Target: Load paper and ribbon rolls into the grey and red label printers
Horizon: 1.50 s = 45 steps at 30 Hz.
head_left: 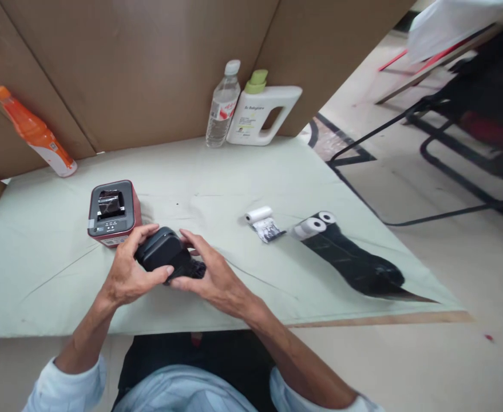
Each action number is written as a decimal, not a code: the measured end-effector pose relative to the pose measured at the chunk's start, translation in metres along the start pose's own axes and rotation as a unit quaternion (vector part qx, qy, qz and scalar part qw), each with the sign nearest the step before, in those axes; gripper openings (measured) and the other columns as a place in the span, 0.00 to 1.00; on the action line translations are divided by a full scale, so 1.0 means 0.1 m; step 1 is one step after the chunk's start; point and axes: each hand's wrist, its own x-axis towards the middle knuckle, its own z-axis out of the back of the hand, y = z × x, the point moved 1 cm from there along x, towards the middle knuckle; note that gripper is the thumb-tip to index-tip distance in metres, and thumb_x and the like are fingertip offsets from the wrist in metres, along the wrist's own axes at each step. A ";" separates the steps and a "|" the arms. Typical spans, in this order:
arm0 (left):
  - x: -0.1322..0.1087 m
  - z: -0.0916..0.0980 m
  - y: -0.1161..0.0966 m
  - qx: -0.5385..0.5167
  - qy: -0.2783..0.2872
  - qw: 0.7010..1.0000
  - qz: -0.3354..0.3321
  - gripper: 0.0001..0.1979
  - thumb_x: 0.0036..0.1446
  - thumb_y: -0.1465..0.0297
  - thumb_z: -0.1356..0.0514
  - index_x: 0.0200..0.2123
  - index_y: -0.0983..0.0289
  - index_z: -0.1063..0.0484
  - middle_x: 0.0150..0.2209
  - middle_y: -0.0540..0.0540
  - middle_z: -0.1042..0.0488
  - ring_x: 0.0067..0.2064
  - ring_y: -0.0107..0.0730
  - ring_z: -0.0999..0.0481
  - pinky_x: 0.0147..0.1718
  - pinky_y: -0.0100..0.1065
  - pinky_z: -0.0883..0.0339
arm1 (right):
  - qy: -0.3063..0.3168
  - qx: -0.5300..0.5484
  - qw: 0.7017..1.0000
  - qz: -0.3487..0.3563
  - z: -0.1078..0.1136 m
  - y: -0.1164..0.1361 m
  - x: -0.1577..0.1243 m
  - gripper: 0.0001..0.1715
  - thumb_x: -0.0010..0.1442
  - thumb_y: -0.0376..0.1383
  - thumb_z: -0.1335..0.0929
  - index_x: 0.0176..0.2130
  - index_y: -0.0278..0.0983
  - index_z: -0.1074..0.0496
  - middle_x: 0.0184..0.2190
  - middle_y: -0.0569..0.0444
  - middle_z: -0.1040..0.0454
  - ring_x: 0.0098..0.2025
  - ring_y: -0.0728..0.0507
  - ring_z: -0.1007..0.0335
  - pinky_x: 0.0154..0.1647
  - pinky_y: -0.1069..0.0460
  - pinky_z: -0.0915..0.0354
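A small black boxy device (163,250) with rounded edges, much like a portable printer, is gripped between both hands above the table. My left hand (131,270) wraps its left side, with the thumb pressed on the near face. On its right side are the fingers and thumb of my right hand (212,273), curled around the end where dark crinkled material (197,269) shows. Just beyond my left hand stands a red and black printer (113,213), a glossy black strip curling from its top slot.
A small paper roll (260,216) with a printed tail lies right of my hands. Farther right, two rolls (313,226) trail long black strips (354,257). An orange bottle (40,134), a water bottle (224,109) and a white jug (262,117) stand along the cardboard wall (148,68).
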 end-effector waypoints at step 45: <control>1.14 -0.50 0.90 -0.013 0.102 0.990 -0.094 0.26 0.58 0.63 0.31 0.59 0.61 0.25 0.61 0.62 0.25 0.63 0.50 0.26 0.64 0.49 0.31 | -0.114 -0.143 0.983 0.029 0.33 -0.86 0.37 0.42 0.67 0.47 0.29 0.73 0.41 0.42 0.62 0.40 0.33 0.57 0.33 0.28 0.51 0.39 0.22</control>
